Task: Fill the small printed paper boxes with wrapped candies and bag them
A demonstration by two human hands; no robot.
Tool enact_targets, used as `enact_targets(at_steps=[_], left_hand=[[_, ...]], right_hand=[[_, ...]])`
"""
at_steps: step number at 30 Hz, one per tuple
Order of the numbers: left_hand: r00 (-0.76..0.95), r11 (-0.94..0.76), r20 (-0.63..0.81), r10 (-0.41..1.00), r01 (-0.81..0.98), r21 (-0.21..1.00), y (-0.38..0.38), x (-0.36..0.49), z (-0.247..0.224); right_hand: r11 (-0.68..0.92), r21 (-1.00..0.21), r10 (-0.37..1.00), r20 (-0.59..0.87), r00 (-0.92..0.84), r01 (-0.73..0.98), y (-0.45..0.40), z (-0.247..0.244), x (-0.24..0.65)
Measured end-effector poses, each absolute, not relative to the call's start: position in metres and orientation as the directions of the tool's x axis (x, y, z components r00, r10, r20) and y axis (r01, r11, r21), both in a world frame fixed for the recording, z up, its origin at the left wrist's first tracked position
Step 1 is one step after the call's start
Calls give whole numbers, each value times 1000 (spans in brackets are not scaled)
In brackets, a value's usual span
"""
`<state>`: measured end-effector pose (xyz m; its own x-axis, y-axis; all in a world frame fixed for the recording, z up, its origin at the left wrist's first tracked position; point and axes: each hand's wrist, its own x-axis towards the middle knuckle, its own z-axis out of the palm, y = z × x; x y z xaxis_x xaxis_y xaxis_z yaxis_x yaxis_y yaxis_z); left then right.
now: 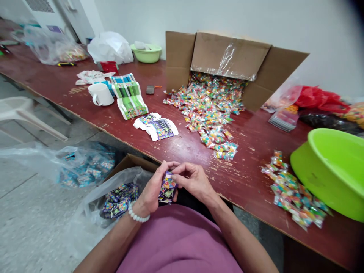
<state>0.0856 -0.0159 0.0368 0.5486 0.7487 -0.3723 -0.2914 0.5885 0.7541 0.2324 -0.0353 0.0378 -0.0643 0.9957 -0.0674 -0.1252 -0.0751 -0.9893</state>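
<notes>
Near the table's front edge, my left hand, with a beaded bracelet at the wrist, is wrapped round a small purple printed box. My right hand pinches the top of the same box with thumb and fingers. Flat purple-and-white printed cards lie on the table just beyond my hands. Small clear packets of colourful candy spill out of a cardboard box lying with its flaps open. Below and left, a clear bag holds several purple boxes.
A green basin stands at the right beside more candy packets. Left of centre are a white mug and green printed sheets. A bag of blue packs and a white stool are at the left.
</notes>
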Motion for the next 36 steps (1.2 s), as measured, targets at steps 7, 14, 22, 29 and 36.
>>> enact_targets(at_steps=[7,14,22,29,36], left_hand=[[556,606,-399,729,-255,753,-14,80,32],[551,689,-440,709,-405,601,-5,73,32],[388,579,-430,815,-540,611,7,72,26],[447,657,-483,753,-536,530,10,54,16],[90,532,-526,846,-213,819,-5,-17,-20]], right_hand=[[-98,-971,992,-79,-99,-216,-31,43,227],[192,-968,970,162,-181,161,-43,29,226],[455,-583,889,330,-316,673,-37,18,212],[575,-592,818,435,-377,565,-16,5,197],[507,-760,843,339,-418,406,47,3,207]])
